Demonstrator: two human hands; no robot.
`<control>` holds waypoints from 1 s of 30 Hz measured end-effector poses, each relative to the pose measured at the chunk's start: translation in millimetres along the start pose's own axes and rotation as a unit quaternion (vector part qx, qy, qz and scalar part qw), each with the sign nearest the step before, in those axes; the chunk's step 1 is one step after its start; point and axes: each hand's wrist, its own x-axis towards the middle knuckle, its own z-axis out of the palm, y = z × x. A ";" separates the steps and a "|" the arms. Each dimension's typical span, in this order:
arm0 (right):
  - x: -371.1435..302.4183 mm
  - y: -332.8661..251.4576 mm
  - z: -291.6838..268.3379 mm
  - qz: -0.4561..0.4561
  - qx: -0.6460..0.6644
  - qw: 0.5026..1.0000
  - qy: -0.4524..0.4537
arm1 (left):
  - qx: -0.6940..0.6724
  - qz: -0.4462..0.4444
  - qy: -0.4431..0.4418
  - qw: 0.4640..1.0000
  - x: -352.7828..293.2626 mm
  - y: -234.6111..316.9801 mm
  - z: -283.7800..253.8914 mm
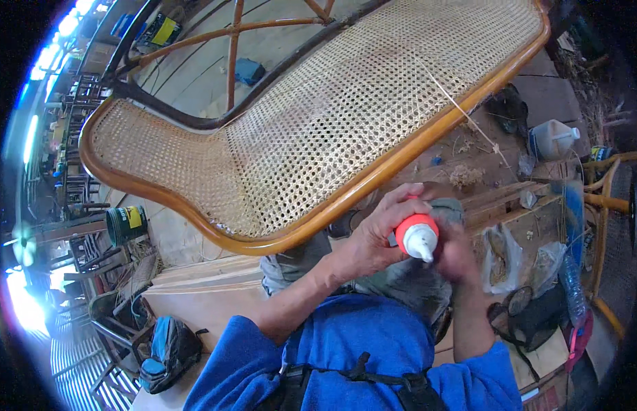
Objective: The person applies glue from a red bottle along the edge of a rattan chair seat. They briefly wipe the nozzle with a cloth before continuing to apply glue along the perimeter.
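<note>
In front of my lap, my left hand [373, 238] is wrapped round a red squeeze bottle [405, 225] with a white nozzle cap, the tip pointing down toward me. My right hand [459, 252] is beside the bottle's right side, smeared by motion, so its fingers cannot be made out. Beyond my hands lies a long woven cane panel [311, 137] in a curved, glossy brown frame [365, 190]. A thin loose cane strand [462, 113] sticks out across the frame's right edge.
A translucent white jug [555, 139] stands at the far right. Clear plastic bags [503, 260] and a plastic bottle [573, 291] lie on the right. On the left are wooden planks [209, 288], a dark bucket [125, 225] and a blue-black backpack [169, 353].
</note>
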 end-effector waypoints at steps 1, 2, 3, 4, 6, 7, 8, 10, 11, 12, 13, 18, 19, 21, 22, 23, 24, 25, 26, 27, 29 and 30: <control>-0.5 10.7 12.4 -0.007 0.119 0.989 -0.083 | 0.043 -0.001 0.016 0.999 -4.3 9.4 -1.5; -1.3 17.1 27.1 -0.009 0.184 0.978 -0.096 | 0.091 0.033 0.015 0.995 -8.4 8.4 -4.0; -1.7 25.1 46.9 0.001 0.254 0.960 -0.117 | 0.148 0.055 0.019 0.987 -16.6 11.7 -11.0; -7.5 25.0 68.2 0.008 0.267 0.961 -0.064 | 0.198 0.083 0.020 0.976 -23.0 13.6 -16.1; -13.4 27.4 94.0 0.018 0.293 0.956 -0.014 | 0.269 0.086 -0.033 0.959 -37.6 33.1 -20.3; -11.2 27.7 102.1 0.020 0.307 0.951 -0.017 | 0.289 0.088 -0.064 0.951 -45.6 41.2 -22.4; -12.1 28.7 111.5 0.021 0.321 0.947 -0.019 | 0.309 0.091 -0.094 0.942 -52.9 48.5 -24.6; -36.1 42.5 126.1 -0.205 0.051 0.977 -0.029 | 0.305 0.078 -0.074 0.946 -62.6 62.4 -27.1; -28.8 48.3 121.4 -0.141 0.181 0.973 -0.020 | 0.273 0.059 -0.058 0.958 -67.7 66.3 -29.1; -21.4 48.0 115.9 -0.137 0.246 0.959 -0.027 | 0.237 0.052 -0.044 0.969 -67.0 65.2 -27.7; -14.8 48.8 111.3 -0.131 0.312 0.940 -0.034 | 0.196 0.093 0.008 0.976 -69.2 57.0 -27.5; -17.2 13.8 98.4 -0.268 0.341 0.895 -0.108 | -0.184 -0.079 0.137 0.970 -92.1 24.4 -15.2; -20.1 6.0 103.7 -0.292 0.316 0.897 -0.103 | -0.213 -0.092 0.128 0.964 -98.9 5.5 -10.8; -19.6 -2.8 105.4 -0.326 0.258 0.901 -0.125 | -0.216 -0.126 0.095 0.964 -105.4 -17.6 -4.8; -15.4 -5.7 107.6 -0.313 0.249 0.907 -0.135 | -0.189 -0.148 0.073 0.968 -106.8 -24.4 -2.5; -10.1 -9.1 110.9 -0.299 0.239 0.912 -0.145 | -0.162 -0.169 0.051 0.971 -107.5 -31.1 -1.3; -5.7 -12.6 114.0 -0.288 0.234 0.916 -0.155 | -0.121 -0.174 0.031 0.977 -106.9 -38.9 -0.6; -1.7 -15.0 118.6 -0.288 0.235 0.920 -0.122 | -0.079 -0.178 0.013 0.981 -106.0 -46.8 -0.4; 2.7 -19.3 123.4 -0.297 0.220 0.924 -0.100 | -0.037 -0.183 -0.005 0.982 -104.5 -51.0 -2.3; 8.4 -20.9 128.5 -0.302 0.205 0.928 -0.080 | 0.003 -0.164 -0.010 0.986 -106.2 -53.9 -6.0; 18.9 -25.0 137.1 -0.315 0.164 0.934 -0.050 | 0.056 -0.157 -0.048 0.985 -109.2 -75.9 -0.7; 23.9 -26.8 139.6 -0.321 0.140 0.936 -0.042 | 0.084 -0.155 -0.068 0.982 -111.2 -83.6 1.2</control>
